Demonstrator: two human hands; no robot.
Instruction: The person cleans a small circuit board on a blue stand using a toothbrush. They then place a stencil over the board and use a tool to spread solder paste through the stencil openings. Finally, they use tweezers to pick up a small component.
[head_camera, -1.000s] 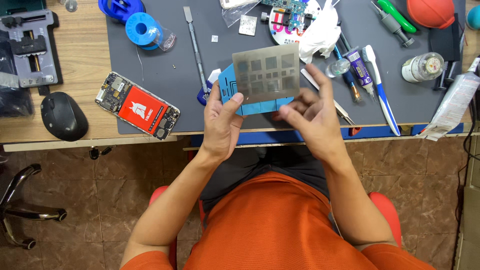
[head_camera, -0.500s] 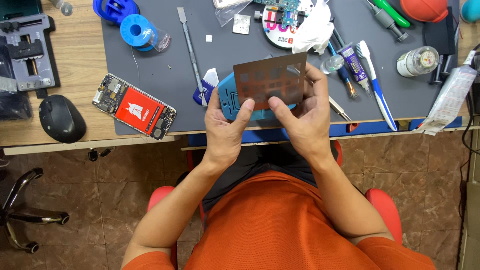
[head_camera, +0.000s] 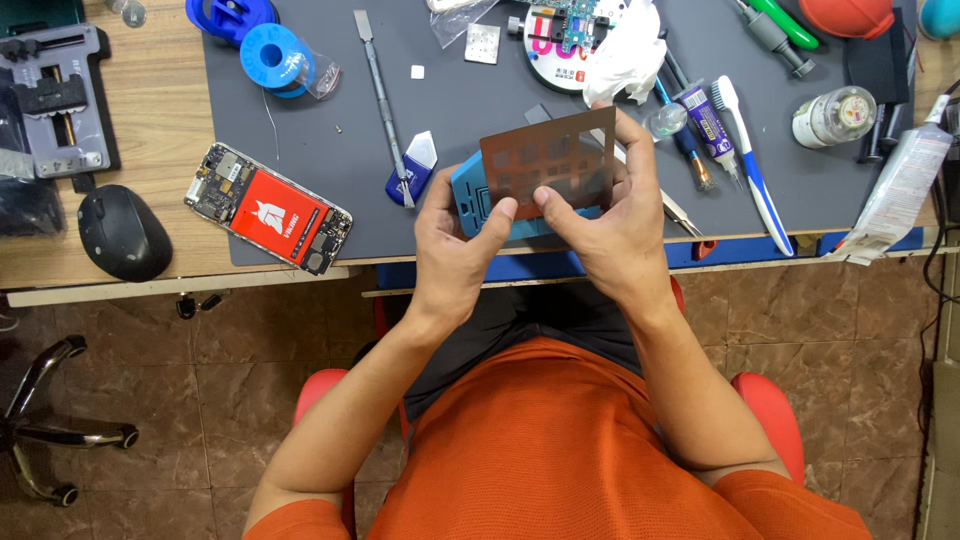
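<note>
Stencil plate (head_camera: 548, 158), thin, metallic and brownish, sits pinched between both hands above the near edge of the grey mat (head_camera: 300, 130) on the counter (head_camera: 150, 130). Its long axis runs side to side, tilted a little so the right end rides higher, and its flat face turns up toward the person. The left hand (head_camera: 455, 240) has its thumb pressed on the plate's lower left corner; the right hand (head_camera: 610, 215) clamps the lower edge and right side, fingers curled behind. A blue holder (head_camera: 475, 200) lies just under the plate, mostly hidden. The plate's cut-outs are too small to make out.
</note>
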